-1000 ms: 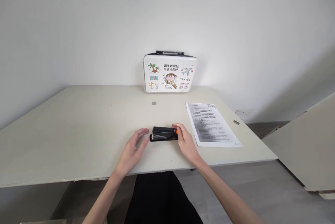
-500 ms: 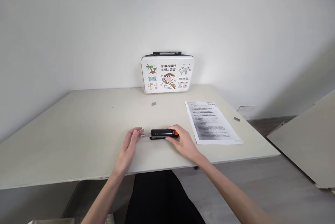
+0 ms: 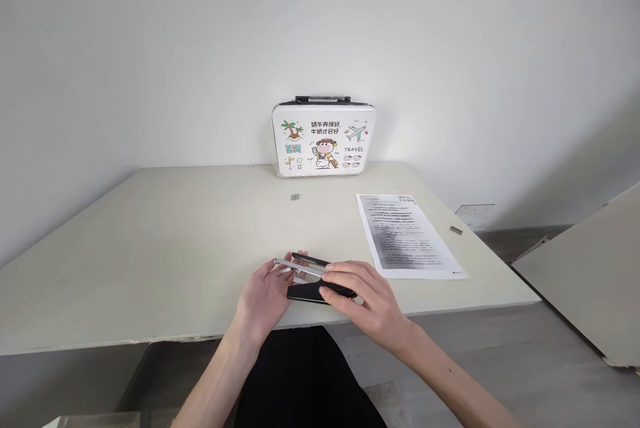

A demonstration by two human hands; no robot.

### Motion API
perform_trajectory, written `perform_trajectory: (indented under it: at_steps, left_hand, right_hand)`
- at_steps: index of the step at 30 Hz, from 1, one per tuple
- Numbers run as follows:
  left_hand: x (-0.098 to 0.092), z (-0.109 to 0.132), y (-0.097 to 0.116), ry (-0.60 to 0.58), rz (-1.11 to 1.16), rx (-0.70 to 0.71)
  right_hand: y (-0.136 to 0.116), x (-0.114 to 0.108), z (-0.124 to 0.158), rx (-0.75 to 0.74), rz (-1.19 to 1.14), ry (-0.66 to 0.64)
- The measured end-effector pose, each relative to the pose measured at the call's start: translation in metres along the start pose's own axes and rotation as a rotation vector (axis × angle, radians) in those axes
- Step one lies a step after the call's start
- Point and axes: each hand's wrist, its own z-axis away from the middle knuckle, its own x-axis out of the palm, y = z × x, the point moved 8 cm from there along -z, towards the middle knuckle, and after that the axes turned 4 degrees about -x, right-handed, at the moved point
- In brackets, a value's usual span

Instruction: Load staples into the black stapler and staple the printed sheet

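A black stapler (image 3: 306, 291) is lifted a little off the pale table (image 3: 150, 241), near its front edge. Its silver staple tray (image 3: 295, 264) sticks out toward the left. My left hand (image 3: 265, 298) cups the stapler from the left, fingers curled around the body below the tray. My right hand (image 3: 367, 301) lies over the stapler's right end, fingers closed on its top.
A printed paper sheet (image 3: 407, 236) lies to the right. Two small strips of staples lie on the table, one mid-table (image 3: 295, 197) and one near the right edge (image 3: 455, 230). A white cartoon-printed case (image 3: 323, 140) stands against the wall. A board (image 3: 590, 268) leans at right.
The stapler was resting on the table with my right hand on its end. Its metal tray slid out to the left, then both hands took hold and drew it toward me, off the surface.
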Motion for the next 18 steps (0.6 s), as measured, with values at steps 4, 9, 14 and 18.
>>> perform_trajectory:
  at_steps: [4, 9, 14, 18]
  left_hand:
    - [-0.002, 0.001, 0.001, 0.034, -0.013, 0.011]
    - [-0.010, 0.009, 0.016, 0.082, -0.144, 0.247]
    - [-0.005, 0.035, 0.031, 0.097, -0.824, 0.682]
    - [0.008, 0.043, 0.018, 0.003, -1.111, 0.720]
  right_hand:
    - [0.004, 0.002, 0.009, 0.051, -0.018, -0.002]
    - [0.021, -0.005, 0.015, 0.260, -0.128, 0.080]
    - [0.037, -0.002, 0.028, 0.489, -0.226, 0.131]
    - [0.041, 0.008, 0.037, 0.609, -0.250, 0.134]
